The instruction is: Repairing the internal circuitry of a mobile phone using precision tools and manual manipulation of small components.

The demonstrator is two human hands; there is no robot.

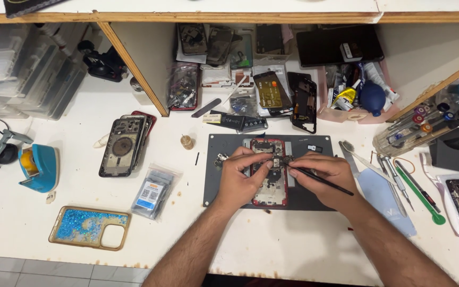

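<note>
So the opened red phone (pixel 269 178) is lying flat in the middle of the dark grey work mat (pixel 216 175), back off, guts showing. Its long axis runs straight away from me, camera end toward the shelf, bottom end toward the table edge.

My left hand (pixel 241 178) has its fingertips pinched down on the upper part of the frame, holding it steady. My right hand (pixel 322 178) is closed around a thin black tool (pixel 320 179), tip poking into the top of the phone where a small part sits between my fingers.

My worry: the tip slips and tears a flex or scratches the board, since both hands crowd that one spot. Tiny loose bits could also roll off the mat.

Spare phone housings (pixel 126 143) left, screwdrivers (pixel 399 183) right.
</note>
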